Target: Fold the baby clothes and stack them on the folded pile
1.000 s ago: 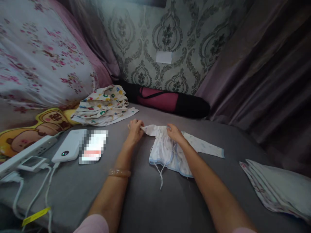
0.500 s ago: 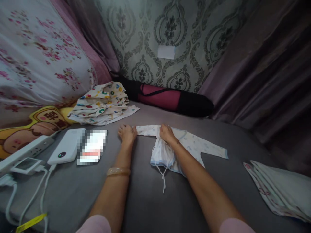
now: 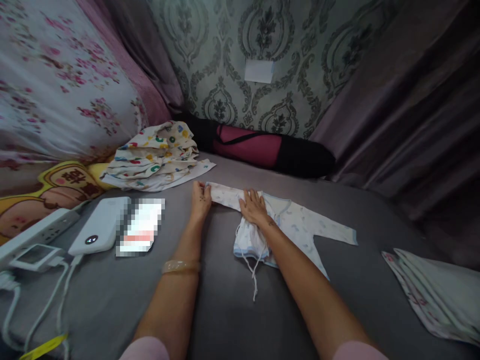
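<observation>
A small white baby shirt (image 3: pixel 296 215) with pale blue edging lies on the grey surface, one sleeve stretched to the left and the other to the right. My left hand (image 3: pixel 201 199) pinches the cuff of the left-hand sleeve. Spread over the shoulder of that same sleeve, my right hand (image 3: pixel 254 206) rests with its fingers apart. Below my right hand is a gathered part of the white cloth (image 3: pixel 250 242) with blue trim, and thin white strings (image 3: pixel 254 280) hang from it towards me.
On the left are a phone (image 3: pixel 140 227), a white power bank (image 3: pixel 100 227), a power strip (image 3: pixel 45 232) with cables, and a yellow cushion (image 3: pixel 56 192). Patterned cloth (image 3: pixel 157 155) and a black-and-red roll (image 3: pixel 251 147) lie behind. Folded cloths (image 3: pixel 438 295) sit at the right.
My left hand has moved slightly right and away from me, bringing the sleeve's cuff up. My right hand has gone from gripping the cloth to lying spread on it.
</observation>
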Tool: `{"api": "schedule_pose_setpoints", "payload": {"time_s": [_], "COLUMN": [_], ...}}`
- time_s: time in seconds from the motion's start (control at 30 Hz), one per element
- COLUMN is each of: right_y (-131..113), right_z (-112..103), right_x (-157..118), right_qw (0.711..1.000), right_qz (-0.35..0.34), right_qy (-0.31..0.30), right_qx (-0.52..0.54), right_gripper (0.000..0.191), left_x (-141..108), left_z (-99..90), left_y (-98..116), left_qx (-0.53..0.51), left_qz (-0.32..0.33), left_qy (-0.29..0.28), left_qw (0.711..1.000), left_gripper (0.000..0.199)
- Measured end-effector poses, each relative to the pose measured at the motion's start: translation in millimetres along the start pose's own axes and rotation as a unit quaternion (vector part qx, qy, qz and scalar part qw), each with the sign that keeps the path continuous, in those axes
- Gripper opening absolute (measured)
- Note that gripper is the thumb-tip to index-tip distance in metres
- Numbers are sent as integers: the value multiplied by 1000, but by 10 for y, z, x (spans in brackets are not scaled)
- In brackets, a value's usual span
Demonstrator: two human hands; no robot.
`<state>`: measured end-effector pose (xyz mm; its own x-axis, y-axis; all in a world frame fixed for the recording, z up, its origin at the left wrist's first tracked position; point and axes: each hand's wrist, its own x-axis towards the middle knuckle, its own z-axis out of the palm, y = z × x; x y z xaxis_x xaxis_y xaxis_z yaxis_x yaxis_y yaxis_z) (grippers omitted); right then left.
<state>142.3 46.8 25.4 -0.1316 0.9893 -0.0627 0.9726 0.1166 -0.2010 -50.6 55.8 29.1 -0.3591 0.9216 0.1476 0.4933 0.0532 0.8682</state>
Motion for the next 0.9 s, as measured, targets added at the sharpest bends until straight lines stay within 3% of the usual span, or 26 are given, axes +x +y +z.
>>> {"api": "schedule_pose_setpoints", "payload": {"time_s": [0.13, 0.27, 0.37, 0.47, 0.6, 0.67, 0.77, 0.83, 0.9], "right_y": [-12, -28, -21, 57, 334, 514, 741, 826, 846], "right_z": [-9, 10, -24, -191, -518, -616, -622, -571, -524], "right_x": [-21, -29, 13, 32, -216, -472, -886, -1097, -1227], "right_qw": [1000, 1000, 999, 992, 965, 946, 919, 913, 922], "right_qz": [1, 4, 7, -2, 30, 70, 122, 152, 154], "right_qy": [7, 10, -11, -42, 89, 117, 59, 12, -33], "right_qx": [4, 11, 34, 120, 244, 295, 370, 379, 354], "right_gripper": [60, 59, 61, 62, 47, 35, 20, 18, 20], "left_x": [33, 59, 57, 33, 7, -17, -166, -381, -671], "left_z": [4, 0, 14, 13, -51, -75, -44, 20, 103], "left_y": [7, -48, -110, -136, -35, 102, 402, 623, 814], "left_qx": [-54, 41, 122, 135, 115, 99, 84, 78, 83], "left_qz": [32, 77, 55, 34, 72, 107, 151, 180, 212], "left_qy": [8, 16, 11, 33, 58, 36, -20, -93, -216], "left_qw": [998, 996, 991, 990, 989, 989, 985, 976, 949], "left_gripper": [36, 33, 36, 42, 43, 35, 27, 23, 21]}}
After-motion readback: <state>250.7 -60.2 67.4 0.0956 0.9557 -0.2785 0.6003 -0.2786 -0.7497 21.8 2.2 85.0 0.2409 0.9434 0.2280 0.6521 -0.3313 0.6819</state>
